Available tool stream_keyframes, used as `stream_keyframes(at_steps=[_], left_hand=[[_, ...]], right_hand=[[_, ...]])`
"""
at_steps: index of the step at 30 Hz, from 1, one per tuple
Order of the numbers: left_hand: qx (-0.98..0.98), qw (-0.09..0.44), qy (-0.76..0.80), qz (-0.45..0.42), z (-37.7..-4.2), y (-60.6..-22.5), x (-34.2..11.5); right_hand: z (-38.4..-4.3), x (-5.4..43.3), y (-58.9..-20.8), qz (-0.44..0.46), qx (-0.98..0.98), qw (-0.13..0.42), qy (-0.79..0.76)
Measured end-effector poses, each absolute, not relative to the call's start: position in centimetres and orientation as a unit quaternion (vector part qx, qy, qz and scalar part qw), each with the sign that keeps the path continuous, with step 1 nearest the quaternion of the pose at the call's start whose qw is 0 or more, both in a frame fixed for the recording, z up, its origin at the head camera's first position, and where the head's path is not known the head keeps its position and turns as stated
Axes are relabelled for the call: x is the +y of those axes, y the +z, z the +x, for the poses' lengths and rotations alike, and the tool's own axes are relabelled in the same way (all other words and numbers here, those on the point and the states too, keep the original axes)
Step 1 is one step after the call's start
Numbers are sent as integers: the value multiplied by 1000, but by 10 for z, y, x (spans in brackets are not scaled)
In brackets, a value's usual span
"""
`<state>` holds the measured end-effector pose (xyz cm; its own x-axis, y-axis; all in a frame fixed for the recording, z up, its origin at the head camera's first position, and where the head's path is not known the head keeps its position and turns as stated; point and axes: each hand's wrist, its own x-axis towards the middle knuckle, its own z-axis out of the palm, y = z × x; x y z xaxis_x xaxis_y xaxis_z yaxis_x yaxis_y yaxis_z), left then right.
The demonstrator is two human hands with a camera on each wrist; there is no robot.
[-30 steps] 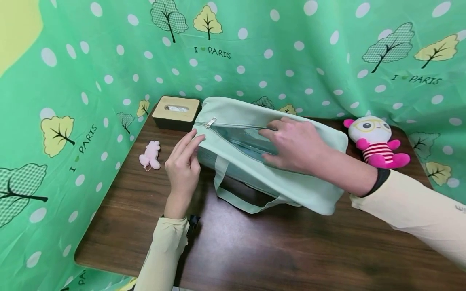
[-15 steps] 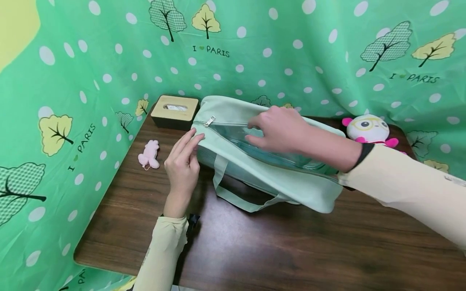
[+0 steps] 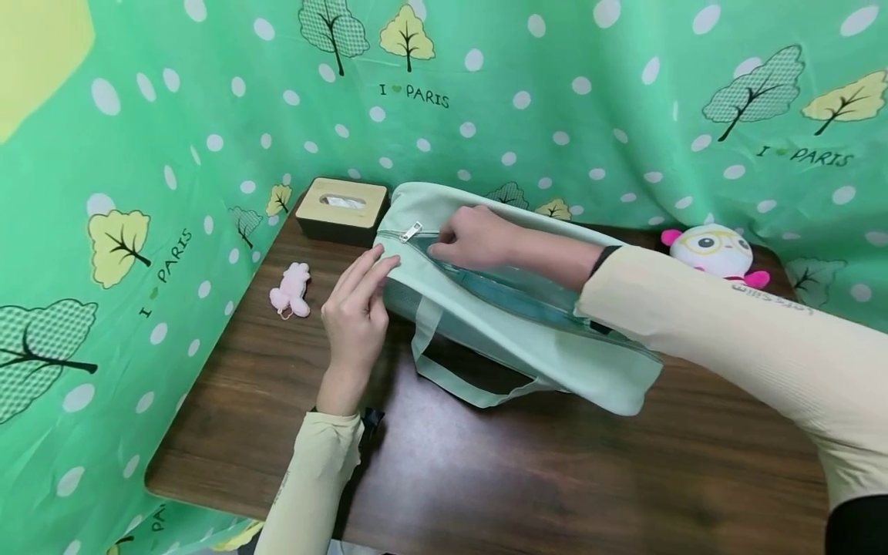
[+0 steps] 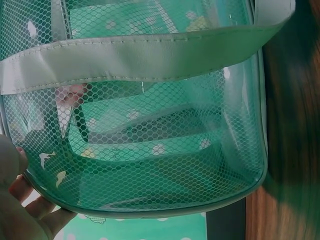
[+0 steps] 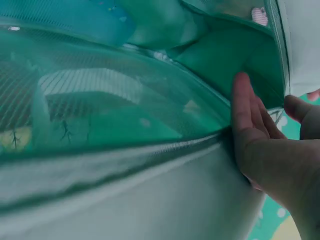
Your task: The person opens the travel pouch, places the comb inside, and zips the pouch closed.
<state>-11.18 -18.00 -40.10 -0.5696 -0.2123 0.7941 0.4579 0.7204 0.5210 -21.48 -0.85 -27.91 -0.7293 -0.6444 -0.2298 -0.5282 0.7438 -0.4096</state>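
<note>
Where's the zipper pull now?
Head view: the zipper pull lies on top of the green bag, near its left end, beyond the left hand and left of the right hand.

A brown wood-grain worktop [image 3: 569, 470] carries a tissue box [image 3: 342, 220], dark with a pale wooden top, tissue [image 3: 343, 203] showing in its slot. Near it lies a small pink toy [image 3: 291, 291]; far right, a white-headed, yellow-spectacled doll [image 3: 711, 247], partly hidden. Green dotted cloth [image 3: 486, 77] printed with trees and "I PARIS" hangs behind.
</note>
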Motion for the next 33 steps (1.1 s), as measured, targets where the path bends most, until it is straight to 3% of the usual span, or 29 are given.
stream_keyframes(at_steps=[5,10,33], left_hand=[[-809,453,-366,-76,-110,-400,-179],[-811,451,-365,-74,-110,-401,-179],[-816,449,-358,-67,-110,-400,-179]], right_hand=[[-218,-20,-282,-233,909,239,-249],[-219,-27,-288,-170,898,251,-319],[-222,-23,-283,-119,861,268,-415]])
